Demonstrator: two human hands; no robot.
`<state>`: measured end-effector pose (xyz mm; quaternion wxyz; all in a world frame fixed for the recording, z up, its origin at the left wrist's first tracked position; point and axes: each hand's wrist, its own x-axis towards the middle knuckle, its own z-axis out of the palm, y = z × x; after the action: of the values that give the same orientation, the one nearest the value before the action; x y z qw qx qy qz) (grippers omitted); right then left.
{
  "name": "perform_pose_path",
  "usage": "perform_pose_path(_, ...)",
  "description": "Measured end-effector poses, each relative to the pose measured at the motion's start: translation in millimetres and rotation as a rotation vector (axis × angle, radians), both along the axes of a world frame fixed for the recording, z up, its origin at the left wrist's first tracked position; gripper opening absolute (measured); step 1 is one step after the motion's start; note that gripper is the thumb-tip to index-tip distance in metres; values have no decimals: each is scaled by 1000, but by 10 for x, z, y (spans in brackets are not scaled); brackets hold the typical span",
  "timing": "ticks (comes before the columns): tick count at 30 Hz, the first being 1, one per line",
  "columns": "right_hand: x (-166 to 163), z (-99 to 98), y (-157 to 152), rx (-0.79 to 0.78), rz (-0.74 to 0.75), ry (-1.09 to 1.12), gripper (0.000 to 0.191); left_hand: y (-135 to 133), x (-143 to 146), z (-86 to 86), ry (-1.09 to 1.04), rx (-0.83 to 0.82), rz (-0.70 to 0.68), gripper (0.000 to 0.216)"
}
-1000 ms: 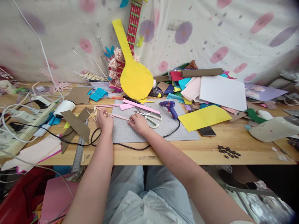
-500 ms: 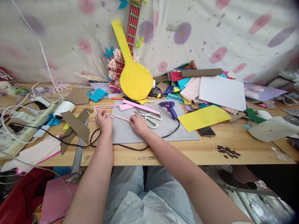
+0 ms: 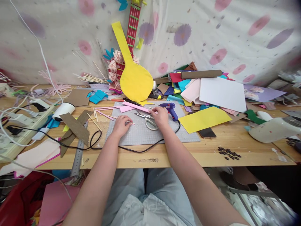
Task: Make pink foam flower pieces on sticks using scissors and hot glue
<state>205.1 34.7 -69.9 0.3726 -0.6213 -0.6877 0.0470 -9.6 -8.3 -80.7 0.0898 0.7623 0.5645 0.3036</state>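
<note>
My left hand (image 3: 121, 126) is closed over the cutting mat (image 3: 138, 138), pinching a thin pale-pink stick (image 3: 133, 123); most of the stick is hidden by the fingers. At the right end of a long pink paper strip (image 3: 136, 107), my right hand (image 3: 161, 116) has its fingertips pinched together on the strip. Beneath that hand lie scissors (image 3: 151, 124) with white handles, partly covered. A blue glue gun (image 3: 171, 110) rests just right of the right hand. Several pink-wrapped sticks (image 3: 104, 114) and bare wooden sticks (image 3: 94, 122) lie left of my left hand.
A yellow paper lute shape (image 3: 136, 82) leans at the back. Coloured paper scraps (image 3: 191, 91) pile up at the back right, with a yellow sheet (image 3: 204, 119) and phone (image 3: 207, 132) in front. The glue gun's black cord (image 3: 141, 151) crosses the mat. A power strip (image 3: 28, 125) stands left.
My left hand has moved right, from the loose sticks onto the mat. My right hand has let go of the stick and moved right and up to the pink strip.
</note>
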Motion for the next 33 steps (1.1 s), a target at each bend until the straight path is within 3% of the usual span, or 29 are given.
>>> perform_pose_path(5, 99, -121, 88, -64, 37, -30, 30, 30, -13, -10, 37, 25, -10, 4)
perform_pose_path(10, 49, -148, 91, -129, 34, -28, 20, 24, 21, 4, 101, 24, -15, 5)
perform_pose_path(18, 48, -109, 81, -93, 22, -39, 22, 20, 20, -31, 112, 19, -12, 10)
perform_pose_path(23, 2, 7, -14, -16, -33, 66, 26, 18, 32, -5, 131, 59, -54, 9)
perform_pose_path(30, -119, 48, -113, -127, -4, 161, 25, -24, 138, 33, 164, 154, -60, 21)
perform_pose_path(33, -108, 13, -93, -102, -38, 207, 26, -59, 214, 33, 221, 171, -97, 22)
